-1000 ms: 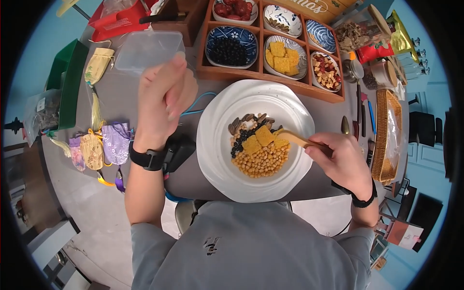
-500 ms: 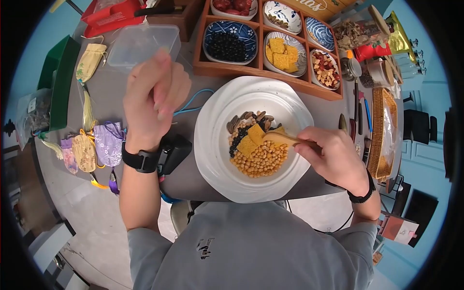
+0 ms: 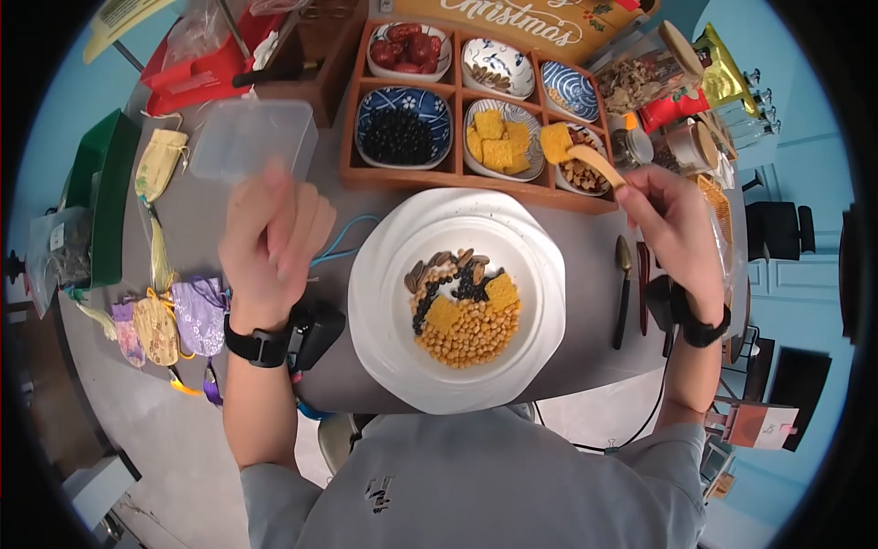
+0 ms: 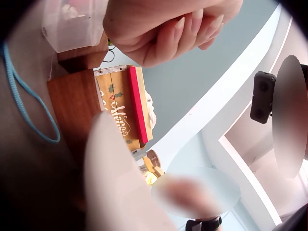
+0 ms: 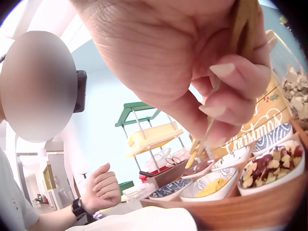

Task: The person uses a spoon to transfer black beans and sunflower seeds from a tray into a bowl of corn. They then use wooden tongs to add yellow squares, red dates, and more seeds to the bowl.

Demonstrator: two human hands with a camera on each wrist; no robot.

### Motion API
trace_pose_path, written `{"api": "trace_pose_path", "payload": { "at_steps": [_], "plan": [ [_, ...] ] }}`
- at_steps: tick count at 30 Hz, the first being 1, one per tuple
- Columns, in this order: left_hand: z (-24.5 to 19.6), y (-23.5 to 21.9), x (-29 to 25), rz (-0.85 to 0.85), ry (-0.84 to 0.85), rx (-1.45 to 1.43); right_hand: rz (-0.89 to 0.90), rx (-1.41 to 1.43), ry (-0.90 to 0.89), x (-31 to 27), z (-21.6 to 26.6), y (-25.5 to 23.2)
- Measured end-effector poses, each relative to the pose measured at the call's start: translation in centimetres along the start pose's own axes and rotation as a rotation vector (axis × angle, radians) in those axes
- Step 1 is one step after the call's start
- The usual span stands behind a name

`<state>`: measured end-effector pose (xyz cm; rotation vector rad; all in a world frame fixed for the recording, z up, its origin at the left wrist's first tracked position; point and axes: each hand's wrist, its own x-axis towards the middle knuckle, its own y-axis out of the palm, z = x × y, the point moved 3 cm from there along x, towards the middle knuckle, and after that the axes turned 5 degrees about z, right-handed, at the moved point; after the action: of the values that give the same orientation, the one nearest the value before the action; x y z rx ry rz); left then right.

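Observation:
My right hand (image 3: 675, 224) grips light wooden tongs (image 3: 596, 165), with a yellow square piece (image 3: 555, 143) at their tips. That piece overlaps the divider between the dish of yellow squares (image 3: 498, 142) and the dish of chopped nuts and dried fruit (image 3: 585, 174). Below stands a white bowl (image 3: 370, 302) with chickpeas (image 3: 466, 339), black beans (image 3: 471, 291), striped seeds (image 3: 416, 274) and two yellow squares (image 3: 500, 291). My left hand (image 3: 274, 242) hovers left of the bowl, its fingers loosely curled around nothing, near a clear plastic box (image 3: 256, 137).
A wooden compartment tray (image 3: 393, 180) also holds dishes of red dates (image 3: 409, 50) and black beans (image 3: 395, 133). To the right are jars (image 3: 690, 146), a dark-handled spoon (image 3: 622, 293) and a wicker basket (image 3: 715, 201). Small pouches (image 3: 199, 316) lie left.
My right hand has moved from the bowl up to the tray, with a yellow square lifted out at the tongs' tips. My left hand stays left of the bowl while the head view shifts.

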<state>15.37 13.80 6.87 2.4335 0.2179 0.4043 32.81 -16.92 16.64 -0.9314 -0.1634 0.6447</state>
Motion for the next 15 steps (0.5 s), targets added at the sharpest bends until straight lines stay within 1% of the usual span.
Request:
{"api": "trace_pose_path", "payload": {
  "at_steps": [2, 3, 6, 7, 10, 11, 14, 15],
  "plan": [
    [0.0, 0.0, -0.1, -0.005, 0.0, 0.016, -0.013, -0.025, -0.042, 1.5, -0.6, -0.1],
    [0.0, -0.1, -0.1, -0.001, 0.002, 0.016, -0.009, -0.045, -0.074, 2.1, -0.2, 0.2],
    [-0.1, -0.1, -0.1, 0.0, 0.005, 0.01, 0.087, -0.05, -0.086, 3.4, 0.1, 1.5],
    [-0.1, 0.0, -0.1, -0.005, 0.005, 0.006, 0.109, -0.104, -0.067, 3.7, 0.4, 1.8],
    [-0.2, 0.0, 0.1, 0.003, 0.008, 0.001, 0.137, -0.129, -0.109, 4.4, 1.3, 3.1],
    [-0.2, 0.0, 0.1, 0.01, 0.009, -0.001, 0.128, -0.188, -0.096, 4.5, 1.7, 3.4],
    [-0.1, 0.0, 0.0, 0.006, 0.005, 0.004, 0.079, -0.316, -0.181, 4.7, 1.6, 4.2],
    [-0.2, -0.1, 0.0, 0.01, 0.007, 0.006, 0.059, -0.369, -0.184, 4.6, 1.7, 4.1]
  ]
}}
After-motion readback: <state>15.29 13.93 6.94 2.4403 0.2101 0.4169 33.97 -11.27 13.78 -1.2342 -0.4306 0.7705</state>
